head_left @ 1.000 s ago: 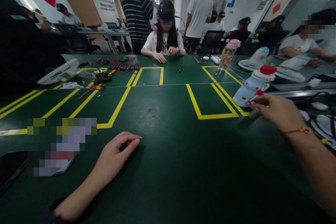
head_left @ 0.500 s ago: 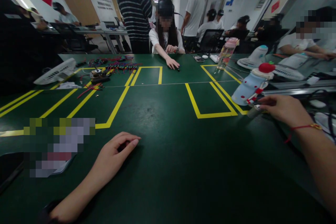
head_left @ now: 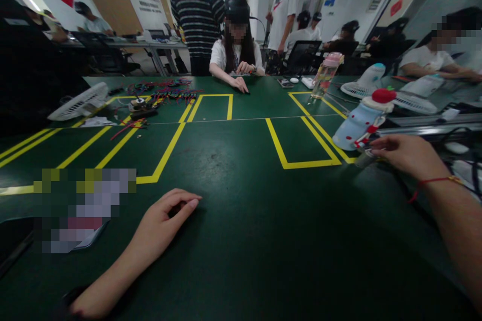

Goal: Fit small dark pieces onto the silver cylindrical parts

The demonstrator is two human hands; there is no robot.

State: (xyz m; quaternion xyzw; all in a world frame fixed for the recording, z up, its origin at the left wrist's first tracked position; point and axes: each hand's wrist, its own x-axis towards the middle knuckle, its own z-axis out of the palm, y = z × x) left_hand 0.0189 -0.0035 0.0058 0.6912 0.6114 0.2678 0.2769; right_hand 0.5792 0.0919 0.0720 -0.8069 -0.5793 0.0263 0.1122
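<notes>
In the head view, the right grip (head_left: 408, 158) was narrow, thumb and fingers apparently pinched on the near end of a small silvery cylinder (head_left: 362, 160). The cylinder lay just beyond the fingertips and looked blurred, so whether it touched the tabletop (head_left: 241, 251) could not be told. A blue bottle (head_left: 348, 128) stood tilted in view just past that grip, its red-and-white strap (head_left: 367, 135) close to the fingertips; black cables (head_left: 404, 183) lay near the wrist.

The cylinder would probably handle as light, stiff and smooth, slippery if squeezed only at its end. A pinch around its middle, thumb opposite two fingers, seemed the surer hold, kept clear of the strap.

The left grip (head_left: 163, 220) rested well apart, loosely curled, with nothing visible in it; whether thumb and forefinger met was unclear.
</notes>
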